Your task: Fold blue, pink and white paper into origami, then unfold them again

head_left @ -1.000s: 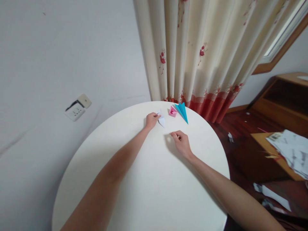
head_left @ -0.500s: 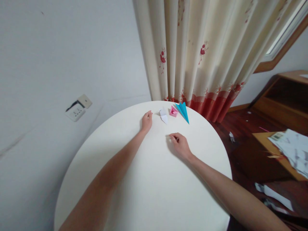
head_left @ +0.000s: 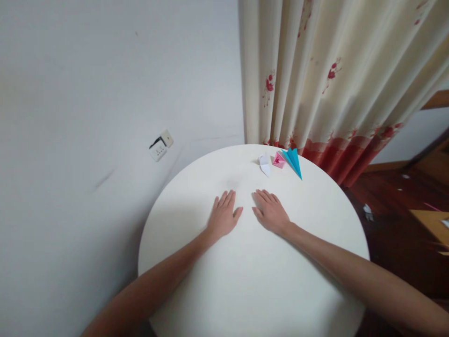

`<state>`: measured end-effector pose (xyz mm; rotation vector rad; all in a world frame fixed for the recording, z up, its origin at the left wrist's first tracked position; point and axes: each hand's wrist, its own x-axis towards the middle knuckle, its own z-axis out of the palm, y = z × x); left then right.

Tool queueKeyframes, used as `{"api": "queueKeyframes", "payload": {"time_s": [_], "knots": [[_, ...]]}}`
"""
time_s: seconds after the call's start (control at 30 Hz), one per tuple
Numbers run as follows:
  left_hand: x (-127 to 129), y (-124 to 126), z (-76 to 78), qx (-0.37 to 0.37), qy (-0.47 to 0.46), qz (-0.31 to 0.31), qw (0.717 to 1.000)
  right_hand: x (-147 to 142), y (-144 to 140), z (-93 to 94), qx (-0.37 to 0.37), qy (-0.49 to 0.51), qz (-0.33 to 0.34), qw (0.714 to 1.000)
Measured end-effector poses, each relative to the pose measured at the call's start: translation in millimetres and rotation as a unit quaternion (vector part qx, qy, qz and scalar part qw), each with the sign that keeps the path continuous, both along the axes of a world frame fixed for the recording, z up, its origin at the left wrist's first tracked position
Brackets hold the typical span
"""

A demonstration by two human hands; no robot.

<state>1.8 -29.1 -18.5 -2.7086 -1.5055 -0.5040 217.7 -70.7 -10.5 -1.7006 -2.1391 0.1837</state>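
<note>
Now both hands, left hand and right hand, lie flat on the surface, grip apart, fingers spread, nearer than the white paper fold.

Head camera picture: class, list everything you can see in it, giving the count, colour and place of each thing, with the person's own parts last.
table: one, white, round, centre of view
white paper fold: one, white, far edge of table, left of the row
pink paper fold: one, pink, middle of the row
blue paper fold: one, blue, pointed, right of the row
curtain: one, cream with red flowers and red hem, behind table
wall socket: one, white, on wall at left
floor: dark wood, right
left hand: flat on table, empty
right hand: flat on table, empty
</note>
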Motion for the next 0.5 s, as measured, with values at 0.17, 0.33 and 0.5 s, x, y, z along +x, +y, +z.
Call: {"api": "queueKeyframes", "payload": {"time_s": [0.17, 0.33, 0.5], "knots": [[3.5, -7.8, -0.9, -0.013, 0.032, 0.012, 0.999, -16.4, 10.1, -4.6, -0.024, -0.048, 0.028, 0.998], [1.1, -5.7, 1.0, -0.014, 0.035, 0.006, 0.999, -21.0, 10.7, -5.6, -0.018, -0.069, 0.037, 0.997], [0.3, -6.6, 1.0, -0.019, 0.035, 0.003, 0.999, -20.7, 8.5, -3.4, -0.017, -0.068, 0.034, 0.997]]}}
